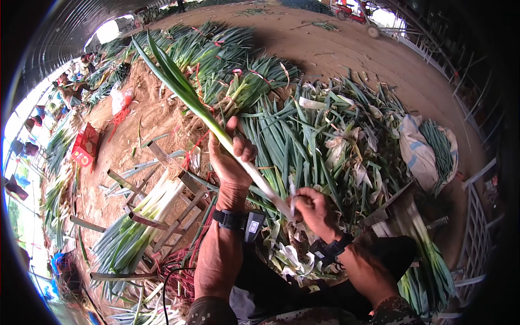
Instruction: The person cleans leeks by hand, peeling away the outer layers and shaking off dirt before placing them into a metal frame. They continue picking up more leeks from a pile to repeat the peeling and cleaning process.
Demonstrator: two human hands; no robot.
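Note:
A long Welsh onion (pixel 195 107) lies slantwise across the middle of the view, green leaves up to the left and white end down to the right. Wrapped around its pale shaft is my left hand (pixel 231 158). At the white end, my right hand (pixel 315 209) pinches a thin pale strip (pixel 292 189) that looks like outer skin. Beneath both hands, peeled skins (pixel 294 260) litter the ground. Ahead, a heap of loose green onions (pixel 280 142) reaches close to my left fingers.
Left, a metal rack (pixel 162 225) cradles white-shafted onions; another rack (pixel 390 203) stands right. Tied onion bundles (pixel 215 53) lie farther off. A woven sack (pixel 418 150) sits right of the heap, a red box (pixel 85 145) left. Red ties (pixel 189 260) lie near my left forearm.

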